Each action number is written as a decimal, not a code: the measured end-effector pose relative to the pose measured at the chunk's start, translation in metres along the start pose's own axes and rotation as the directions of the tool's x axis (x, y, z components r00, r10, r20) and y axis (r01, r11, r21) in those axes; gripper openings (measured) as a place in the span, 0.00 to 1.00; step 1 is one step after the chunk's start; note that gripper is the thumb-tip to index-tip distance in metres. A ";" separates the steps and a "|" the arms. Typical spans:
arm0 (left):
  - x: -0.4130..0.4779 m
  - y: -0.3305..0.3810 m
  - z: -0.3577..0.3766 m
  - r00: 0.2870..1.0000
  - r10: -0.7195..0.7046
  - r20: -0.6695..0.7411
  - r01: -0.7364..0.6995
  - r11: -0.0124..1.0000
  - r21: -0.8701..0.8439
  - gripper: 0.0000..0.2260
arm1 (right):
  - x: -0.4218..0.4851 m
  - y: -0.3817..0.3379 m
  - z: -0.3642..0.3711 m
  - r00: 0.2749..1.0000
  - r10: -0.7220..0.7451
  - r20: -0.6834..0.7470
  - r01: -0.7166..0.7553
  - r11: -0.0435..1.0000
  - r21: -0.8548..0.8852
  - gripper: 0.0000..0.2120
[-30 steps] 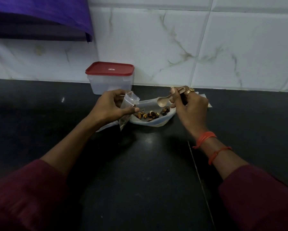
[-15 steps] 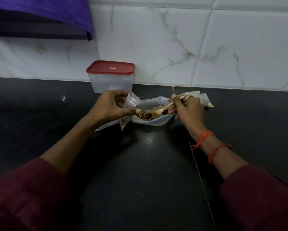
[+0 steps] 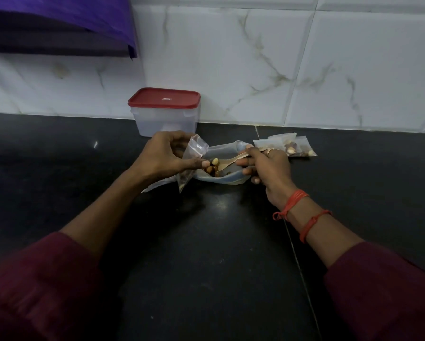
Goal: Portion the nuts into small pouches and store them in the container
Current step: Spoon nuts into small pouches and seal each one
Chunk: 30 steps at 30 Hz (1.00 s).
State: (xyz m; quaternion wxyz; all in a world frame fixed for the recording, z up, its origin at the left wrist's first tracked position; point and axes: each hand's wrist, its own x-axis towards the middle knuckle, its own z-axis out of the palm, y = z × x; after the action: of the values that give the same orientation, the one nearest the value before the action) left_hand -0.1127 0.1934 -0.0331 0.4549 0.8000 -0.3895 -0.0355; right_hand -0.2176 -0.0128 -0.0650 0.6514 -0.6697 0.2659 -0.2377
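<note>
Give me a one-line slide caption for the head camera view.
Left hand holds a small pouch; right hand dips a wooden spoon into the nut bag; red-lidded container behind.

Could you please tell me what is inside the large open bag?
Mixed nuts and the bowl of a wooden spoon held by the right hand. The bag's near wall and the left hand, gripping a small pouch, hide the rest.

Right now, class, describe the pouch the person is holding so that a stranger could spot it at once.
On the black counter, just in front of the red-lidded container, the left hand pinches a small clear pouch beside the open bag of nuts. Unlike the filled pouches lying flat further right, it alone is held in a hand.
</note>
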 end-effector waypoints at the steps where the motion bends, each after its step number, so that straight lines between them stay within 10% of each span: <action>1: 0.000 0.000 0.000 1.000 -0.002 0.000 0.002 1.000 -0.001 0.37 | 0.000 0.000 0.000 1.000 -0.001 -0.019 0.001 1.000 0.013 0.13; 17: 0.002 -0.002 0.009 0.996 0.074 -0.057 -0.065 0.987 0.147 0.36 | -0.007 -0.027 -0.011 0.994 -0.056 -0.089 0.083 0.938 0.336 0.11; 30: 0.001 0.002 0.009 0.992 0.100 -0.076 -0.093 0.991 0.093 0.27 | -0.025 -0.030 0.000 0.830 -0.486 0.273 0.502 0.865 0.016 0.07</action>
State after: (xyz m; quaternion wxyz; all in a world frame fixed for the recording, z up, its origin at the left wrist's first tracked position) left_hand -0.1166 0.1861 -0.0362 0.4353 0.8005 -0.4104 0.0361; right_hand -0.2350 0.0045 -0.0340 0.5786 -0.7595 -0.0003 -0.2974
